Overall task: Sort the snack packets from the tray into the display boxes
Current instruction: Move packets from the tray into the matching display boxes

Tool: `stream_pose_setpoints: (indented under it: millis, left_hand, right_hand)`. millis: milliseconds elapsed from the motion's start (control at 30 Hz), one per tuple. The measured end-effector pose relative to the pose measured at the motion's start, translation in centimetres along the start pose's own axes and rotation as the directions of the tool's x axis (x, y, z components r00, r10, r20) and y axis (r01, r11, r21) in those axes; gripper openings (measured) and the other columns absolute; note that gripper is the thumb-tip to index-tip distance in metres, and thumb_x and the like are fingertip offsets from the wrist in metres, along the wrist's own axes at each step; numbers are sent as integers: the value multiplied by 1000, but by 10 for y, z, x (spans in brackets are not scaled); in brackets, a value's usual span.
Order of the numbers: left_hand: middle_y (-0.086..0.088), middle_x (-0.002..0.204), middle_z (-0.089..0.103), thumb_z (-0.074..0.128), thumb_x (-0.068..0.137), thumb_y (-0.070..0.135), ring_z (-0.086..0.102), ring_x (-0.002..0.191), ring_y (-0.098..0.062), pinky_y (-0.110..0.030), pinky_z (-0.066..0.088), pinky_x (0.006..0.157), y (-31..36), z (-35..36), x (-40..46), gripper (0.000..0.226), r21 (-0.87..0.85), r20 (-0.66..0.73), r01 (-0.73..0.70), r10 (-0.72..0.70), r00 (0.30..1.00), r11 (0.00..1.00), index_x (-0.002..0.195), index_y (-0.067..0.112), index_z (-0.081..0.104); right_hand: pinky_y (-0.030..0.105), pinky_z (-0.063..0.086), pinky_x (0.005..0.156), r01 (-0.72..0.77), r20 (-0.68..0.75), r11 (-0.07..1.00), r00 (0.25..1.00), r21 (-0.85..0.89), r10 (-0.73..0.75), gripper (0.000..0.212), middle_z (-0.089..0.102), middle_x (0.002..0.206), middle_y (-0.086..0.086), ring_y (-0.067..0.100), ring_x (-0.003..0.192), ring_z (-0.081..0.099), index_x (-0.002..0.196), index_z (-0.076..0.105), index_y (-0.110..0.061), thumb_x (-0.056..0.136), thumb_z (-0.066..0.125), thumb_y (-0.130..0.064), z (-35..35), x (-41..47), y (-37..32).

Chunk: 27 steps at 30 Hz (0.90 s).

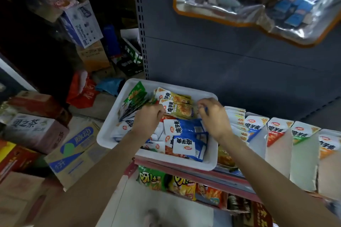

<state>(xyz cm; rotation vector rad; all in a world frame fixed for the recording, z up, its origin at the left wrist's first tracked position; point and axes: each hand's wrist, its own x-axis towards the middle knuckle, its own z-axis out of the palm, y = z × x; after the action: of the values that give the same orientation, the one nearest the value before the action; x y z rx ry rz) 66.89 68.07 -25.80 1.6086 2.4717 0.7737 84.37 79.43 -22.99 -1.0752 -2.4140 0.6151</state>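
Stacked cardboard cartons (73,151) crowd left of the white plastic tray (110,125). Inside it, the left hand (147,118) curls onto green packets (136,97); the right hand (214,116) seemingly pinches an olive-yellow packet (180,108). White display boxes (280,145) stand just right.

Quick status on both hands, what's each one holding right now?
Left hand: fingers curled around green snack packets in the white plastic tray.
Right hand: fingers curled at the tray's far right; whether it holds anything cannot be told.
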Motion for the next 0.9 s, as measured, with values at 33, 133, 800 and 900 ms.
stream_pose_setpoints:
  millis: [33, 133, 800, 900]
  left_hand:
    - [-9, 83, 72, 60, 87, 3, 67, 72, -23, -36, 56, 68, 0, 1, -1, 11, -92, -66, -30, 24, 998, 995, 85, 7, 70]
    - [-7, 93, 73, 67, 79, -7, 70, 86, -20, -23, 56, 79, 13, 0, -3, 11, -360, -142, -122, 75, 987, 925, 83, 2, 72]
    - [-1, 150, 31, 39, 84, -15, 27, 139, -19, -29, 27, 111, 146, 72, -2, 68, -213, 341, -100, 170, 925, 972, 143, 17, 36]
    - [-2, 146, 38, 39, 81, -18, 31, 135, -20, -32, 27, 111, 150, 72, -5, 67, -211, 310, -117, 179, 934, 971, 137, 19, 46]
  right_hand:
    - [29, 41, 86, 14, -9, 999, 1000, 36, -14, 23, 60, 113, 12, 26, 103, 56, 107, 66, -7, 94, 47, -9, -7, 3, 1]
    - [25, 37, 94, -21, 199, 995, 980, 95, 1, 33, 55, 129, 9, 24, 119, 51, 128, 55, -12, 97, 48, -20, -28, 11, -1]
    - [41, 56, 78, -233, -60, 625, 910, 746, 410, 23, 68, 90, 3, 23, 87, 67, 90, 56, -18, 86, 60, 4, -142, -15, 94]
    - [38, 56, 81, -219, -52, 610, 918, 762, 394, 25, 70, 92, 1, 22, 91, 68, 91, 60, -20, 85, 61, 4, -137, -16, 96]
